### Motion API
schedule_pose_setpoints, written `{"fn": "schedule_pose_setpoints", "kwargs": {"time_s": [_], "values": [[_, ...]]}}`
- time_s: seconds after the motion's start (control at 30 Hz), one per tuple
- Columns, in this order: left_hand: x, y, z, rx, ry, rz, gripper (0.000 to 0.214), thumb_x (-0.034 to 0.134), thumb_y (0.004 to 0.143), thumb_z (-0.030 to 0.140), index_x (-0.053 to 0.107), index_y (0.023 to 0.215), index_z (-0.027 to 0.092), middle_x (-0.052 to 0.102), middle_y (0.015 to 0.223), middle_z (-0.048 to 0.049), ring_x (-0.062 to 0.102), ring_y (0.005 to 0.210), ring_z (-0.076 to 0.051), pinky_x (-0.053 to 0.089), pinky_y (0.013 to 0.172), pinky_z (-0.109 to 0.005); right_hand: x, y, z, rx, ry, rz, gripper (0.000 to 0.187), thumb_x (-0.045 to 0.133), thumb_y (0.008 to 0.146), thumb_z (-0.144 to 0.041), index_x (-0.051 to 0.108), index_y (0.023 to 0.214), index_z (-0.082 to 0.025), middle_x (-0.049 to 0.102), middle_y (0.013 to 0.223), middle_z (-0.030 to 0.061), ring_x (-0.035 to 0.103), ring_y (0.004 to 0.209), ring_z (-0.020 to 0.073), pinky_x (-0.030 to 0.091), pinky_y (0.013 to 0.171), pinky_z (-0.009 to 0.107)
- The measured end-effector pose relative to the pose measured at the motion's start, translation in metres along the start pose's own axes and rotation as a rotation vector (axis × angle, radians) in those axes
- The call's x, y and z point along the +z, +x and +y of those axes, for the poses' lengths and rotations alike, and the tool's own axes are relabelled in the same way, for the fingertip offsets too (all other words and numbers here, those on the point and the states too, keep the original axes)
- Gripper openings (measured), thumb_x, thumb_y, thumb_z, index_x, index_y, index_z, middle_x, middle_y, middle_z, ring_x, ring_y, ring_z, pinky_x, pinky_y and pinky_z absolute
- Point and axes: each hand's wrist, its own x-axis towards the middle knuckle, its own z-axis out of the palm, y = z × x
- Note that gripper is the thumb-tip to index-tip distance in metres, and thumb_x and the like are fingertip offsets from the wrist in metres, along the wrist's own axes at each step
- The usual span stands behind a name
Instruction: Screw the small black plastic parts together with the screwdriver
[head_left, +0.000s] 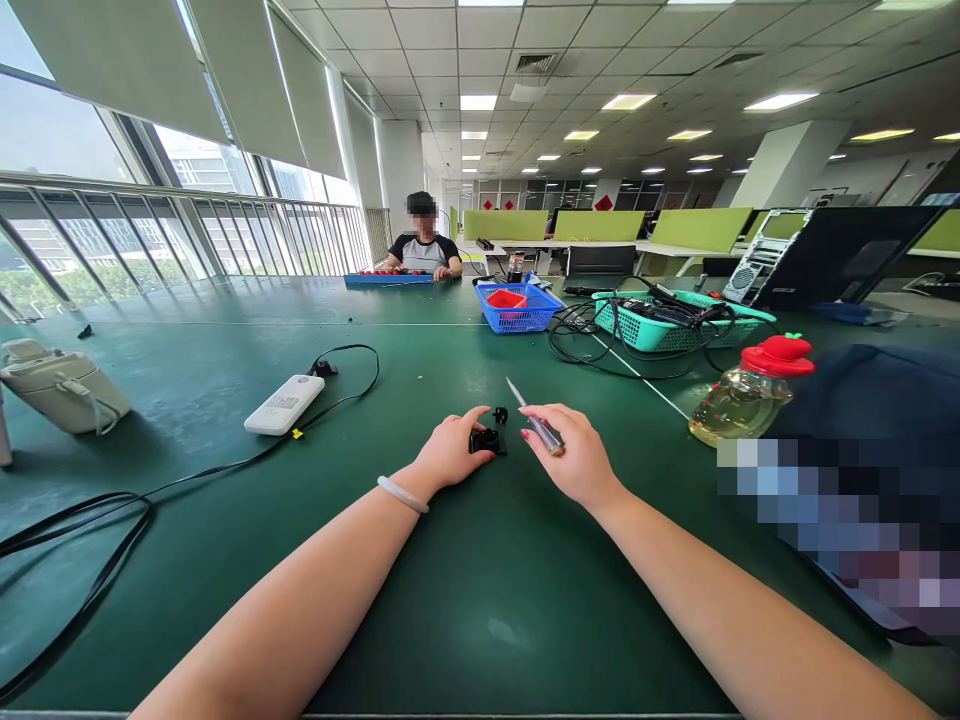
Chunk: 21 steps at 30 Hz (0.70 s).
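In the head view, a black part [487,441] is held on the green surface [480,600], in from the middle of its near edge, by the left hand [450,449]; its grip is closed round the part, with the thumb set on the near side. A small black piece [500,414] is seen just beside the part, toward the far edge. A slim pointed tool [551,441] is pinched in the grip of the right hand [576,455], its tip directed toward the far edge. Toward the left edge, a white power strip [281,408] is laid near a black cable [229,466]; a beige bag [64,390] is placed farther left. Toward the far right corner, a blue basket [525,322] and a teal basket [641,335] filled with cables [660,298] are set. Near the right edge, a red-lidded bottle [742,405] is placed. By the far edge, a blue tray [390,281] is seen before a seated person [424,250]
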Motion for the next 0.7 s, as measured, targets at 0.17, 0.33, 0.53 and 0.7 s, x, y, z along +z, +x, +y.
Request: {"fn": "schedule_pose_setpoints", "kwargs": {"time_s": [0.17, 0.33, 0.53, 0.7], "values": [[-0.002, 0.0, 0.003, -0.014, 0.014, -0.017, 0.069, 0.072, 0.08, 0.028, 0.044, 0.142, 0.023, 0.069, 0.118, -0.0067, 0.058, 0.115, -0.027, 0.046, 0.1, -0.04, -0.002, 0.001, -0.002, 0.19, 0.079, -0.003, 0.027, 0.05, 0.092, -0.04, 0.068, 0.082, -0.024, 0.074, 0.082, 0.0042, 0.065, 0.079, 0.0232, 0.047, 0.078, 0.036], [-0.004, 0.0, 0.005, 0.02, 0.003, -0.04, 0.061, 0.071, 0.081, 0.025, 0.05, 0.139, 0.026, 0.07, 0.116, -0.0055, 0.06, 0.113, -0.025, 0.047, 0.1, -0.038, 0.002, 0.001, 0.005, 0.368, 0.225, -0.058, 0.031, 0.048, 0.089, -0.046, 0.065, 0.079, -0.022, 0.067, 0.071, 0.0034, 0.061, 0.07, 0.0208, 0.044, 0.064, 0.031], [-0.005, 0.001, 0.005, 0.04, 0.012, -0.064, 0.056, 0.071, 0.081, 0.024, 0.056, 0.135, 0.027, 0.07, 0.112, -0.0059, 0.062, 0.108, -0.024, 0.049, 0.097, -0.037, 0.007, 0.001, 0.013, 0.485, 0.331, -0.194, 0.023, 0.046, 0.081, -0.038, 0.063, 0.077, -0.023, 0.058, 0.064, -0.0007, 0.054, 0.062, 0.018, 0.041, 0.06, 0.03], [-0.005, 0.001, 0.004, 0.029, 0.021, -0.054, 0.057, 0.072, 0.081, 0.025, 0.056, 0.135, 0.028, 0.07, 0.11, -0.0062, 0.063, 0.107, -0.024, 0.05, 0.095, -0.037, 0.003, 0.002, 0.004, 0.327, 0.239, -0.308, 0.015, 0.049, 0.079, -0.031, 0.062, 0.075, -0.024, 0.064, 0.072, -0.0004, 0.057, 0.07, 0.019, 0.043, 0.068, 0.031]]}}
